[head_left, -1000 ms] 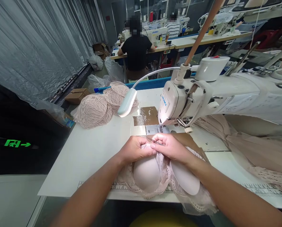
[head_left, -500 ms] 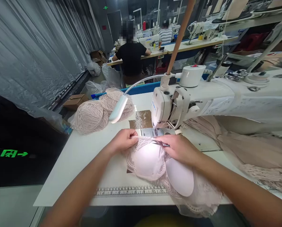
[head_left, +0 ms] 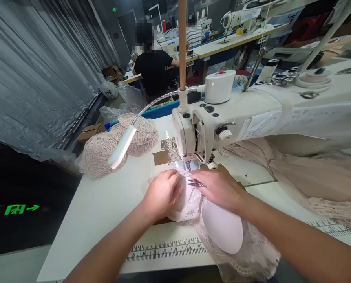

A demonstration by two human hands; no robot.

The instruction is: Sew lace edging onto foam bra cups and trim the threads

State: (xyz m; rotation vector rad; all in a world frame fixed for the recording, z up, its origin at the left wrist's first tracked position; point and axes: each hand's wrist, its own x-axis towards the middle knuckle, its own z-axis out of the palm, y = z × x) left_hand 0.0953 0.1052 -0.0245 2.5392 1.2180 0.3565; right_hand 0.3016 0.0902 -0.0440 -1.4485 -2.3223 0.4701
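A pale pink lace bra with smooth moulded cups lies in front of the sewing machine's needle area, its lace trailing over the table's front edge. My left hand is closed at the far cup's left side, fingers curled over the fabric and slightly blurred; its fingertips are partly hidden. Small metal thread snips stick out from under my right hand, blades pointing left above the cup. That hand grips the snips and rests on the bra's upper edge, close to the presser foot, which is mostly hidden behind the machine head.
More lace cups are piled at the table's left back, under a lamp on a bent neck. Beige fabric lies to the right beneath the machine arm. A printed ruler runs along the front edge. Two people sit farther back.
My left hand has let go of its pinch on the bra's top edge and come nearer, over the cup. My right hand stays with the snips. The view has shifted slightly.
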